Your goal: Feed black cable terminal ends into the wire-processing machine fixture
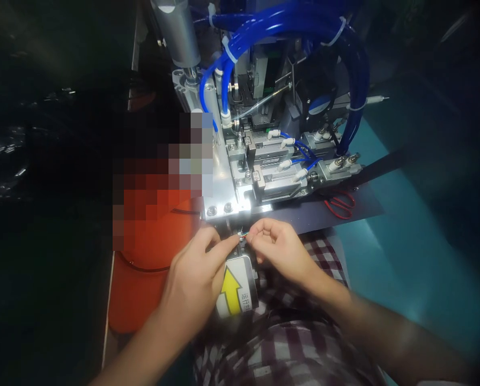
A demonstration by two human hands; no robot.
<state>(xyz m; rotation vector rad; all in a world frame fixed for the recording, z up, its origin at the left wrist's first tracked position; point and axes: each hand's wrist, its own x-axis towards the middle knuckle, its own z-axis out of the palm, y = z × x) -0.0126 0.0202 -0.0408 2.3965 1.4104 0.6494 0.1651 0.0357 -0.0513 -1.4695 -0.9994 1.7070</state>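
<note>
In the head view my left hand (193,273) is closed, with a fingertip against a small white connector (241,236) at the front edge of the machine. Thin coloured wires (245,234), green and red among them, run from that connector. My right hand (278,246) pinches these wires between thumb and forefinger. Both hands are over the near end of the machine (223,182), by its bare metal plate. Just below them is a rounded white cover (243,284) with a yellow arrow and printed characters. The undersides of my fingers are hidden.
Thick blue air tubes (288,21) arch over the machine's pneumatic cylinders (282,179). Red-handled scissors (340,205) lie right of the machine on a dark sheet. An orange-red surface (135,300) with a dark cord is at left, partly pixelated. A teal surface (420,236) spreads right.
</note>
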